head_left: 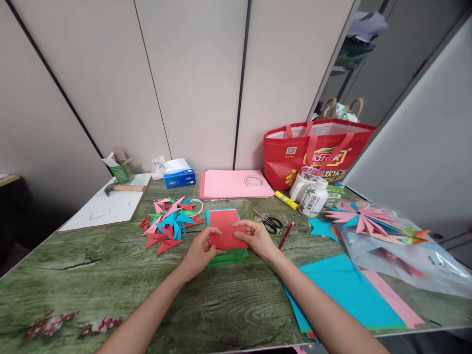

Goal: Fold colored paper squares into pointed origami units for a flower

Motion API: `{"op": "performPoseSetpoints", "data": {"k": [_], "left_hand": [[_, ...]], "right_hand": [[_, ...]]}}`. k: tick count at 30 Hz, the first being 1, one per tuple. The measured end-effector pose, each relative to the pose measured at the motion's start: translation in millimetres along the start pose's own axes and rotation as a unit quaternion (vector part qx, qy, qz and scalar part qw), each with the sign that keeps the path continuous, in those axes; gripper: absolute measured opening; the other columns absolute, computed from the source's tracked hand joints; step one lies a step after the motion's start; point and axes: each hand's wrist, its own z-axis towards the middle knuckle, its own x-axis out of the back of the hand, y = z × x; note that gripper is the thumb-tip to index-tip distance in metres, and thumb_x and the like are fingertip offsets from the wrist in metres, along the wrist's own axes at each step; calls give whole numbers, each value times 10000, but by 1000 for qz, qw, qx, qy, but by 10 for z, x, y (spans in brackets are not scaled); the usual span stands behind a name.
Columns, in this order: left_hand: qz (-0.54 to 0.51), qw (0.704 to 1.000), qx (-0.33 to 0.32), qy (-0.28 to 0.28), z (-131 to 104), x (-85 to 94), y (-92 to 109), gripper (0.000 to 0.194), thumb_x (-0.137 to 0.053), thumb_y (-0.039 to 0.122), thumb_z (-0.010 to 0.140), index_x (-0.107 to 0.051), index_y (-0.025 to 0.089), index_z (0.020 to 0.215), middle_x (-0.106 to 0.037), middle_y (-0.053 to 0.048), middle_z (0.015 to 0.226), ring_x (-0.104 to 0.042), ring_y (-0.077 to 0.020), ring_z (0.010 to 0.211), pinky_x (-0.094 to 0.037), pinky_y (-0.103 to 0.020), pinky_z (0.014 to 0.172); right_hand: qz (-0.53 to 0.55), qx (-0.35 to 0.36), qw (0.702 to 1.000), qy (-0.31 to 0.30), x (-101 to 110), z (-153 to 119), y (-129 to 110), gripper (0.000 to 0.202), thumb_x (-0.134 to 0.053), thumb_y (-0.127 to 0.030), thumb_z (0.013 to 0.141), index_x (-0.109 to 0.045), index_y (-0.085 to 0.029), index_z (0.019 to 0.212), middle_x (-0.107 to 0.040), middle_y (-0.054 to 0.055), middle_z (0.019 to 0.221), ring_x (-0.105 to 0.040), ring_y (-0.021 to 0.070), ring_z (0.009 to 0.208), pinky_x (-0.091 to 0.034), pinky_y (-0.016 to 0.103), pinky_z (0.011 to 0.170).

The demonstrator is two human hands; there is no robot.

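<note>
Between my two hands is a small red sheet of paper [225,235]. My left hand [202,250] pinches its left edge, and my right hand [258,239] grips its right edge. Beneath it lies a stack of small coloured paper pieces, with green paper [229,258] showing at the near side and blue at the far corners. To the left is a heap of folded paper points [173,220] in red, pink, blue and green. Black-handled scissors [271,223] and a dark red pen [286,236] lie just right of my right hand.
Pink paper sheets [228,183] carry a roll of tape [254,181] at the back. Behind on the right stands a red bag [283,162], near a glue stick [286,200] and white jar [313,199]. Large blue sheets [346,295] lie front right; a hammer [127,187] and tissue box [179,177] sit back left.
</note>
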Motion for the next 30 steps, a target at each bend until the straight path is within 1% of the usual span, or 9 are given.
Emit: {"op": "performPoseSetpoints", "data": {"k": [5,8,11,13,15,17,21,25,30], "left_hand": [[-36,999,14,23,-5,-21,14,332,-478,41,596,-482,187,895,-621,-12,935,-637,-176,806,-481,-421,819],[-78,996,-11,49,-6,-11,29,284,-527,75,647,-482,179,908,-612,-27,981,-643,-200,840,-468,-435,843],[-78,994,-20,68,1,-6,19,206,-566,184,726,-472,158,907,-641,-68,941,-633,-246,884,-454,-452,853],[-68,995,-8,71,3,-25,-2,289,-595,247,728,-446,152,957,-657,-100,943,-621,-262,913,-456,-457,847],[-64,995,1,71,1,-56,-21,426,-622,290,710,-397,163,1048,-654,-116,981,-615,-263,925,-461,-453,838],[-67,995,0,68,-3,-83,-28,533,-630,330,698,-348,183,1125,-641,-120,1020,-612,-260,930,-467,-438,827],[-53,995,-5,90,-11,-87,-14,632,-624,378,688,-319,200,1213,-615,-109,1073,-585,-253,970,-478,-399,803],[4,992,-28,126,-19,-57,-5,701,-676,373,630,-369,183,1231,-591,-101,1117,-520,-262,1057,-440,-358,855],[58,991,-39,114,-13,-44,4,612,-681,369,619,-473,158,1154,-553,-121,1180,-503,-271,1078,-417,-359,881]], "right_hand": [[17,17,999,26,-20,16,-2,332,-693,-395,576,-631,-161,803,-598,-18,558,-532,123,499,-431,238,473],[18,42,994,95,-14,26,-32,320,-673,-385,608,-587,-170,828,-610,-3,611,-550,135,536,-451,254,513],[-12,86,980,181,-11,10,-73,267,-642,-363,654,-538,-184,822,-618,22,703,-578,156,632,-471,274,587],[-33,119,974,192,-40,-30,-106,202,-611,-352,690,-514,-195,771,-620,40,765,-590,171,716,-477,286,640],[-46,145,977,146,-95,-92,-145,155,-582,-333,723,-496,-205,729,-634,60,831,-598,180,778,-478,306,693],[-75,164,981,70,-160,-159,-187,106,-560,-297,749,-501,-211,732,-646,76,898,-603,194,839,-465,342,757],[-129,212,969,-20,-252,-249,-250,59,-568,-226,746,-514,-211,727,-616,84,1050,-561,212,989,-406,383,864],[-158,229,959,-51,-261,-259,-272,86,-605,-243,718,-528,-215,743,-592,82,1081,-543,211,1008,-399,375,868],[-139,202,967,-72,-252,-249,-264,364,-722,-320,591,-546,-226,895,-559,83,1131,-526,227,1021,-406,373,871]]}}
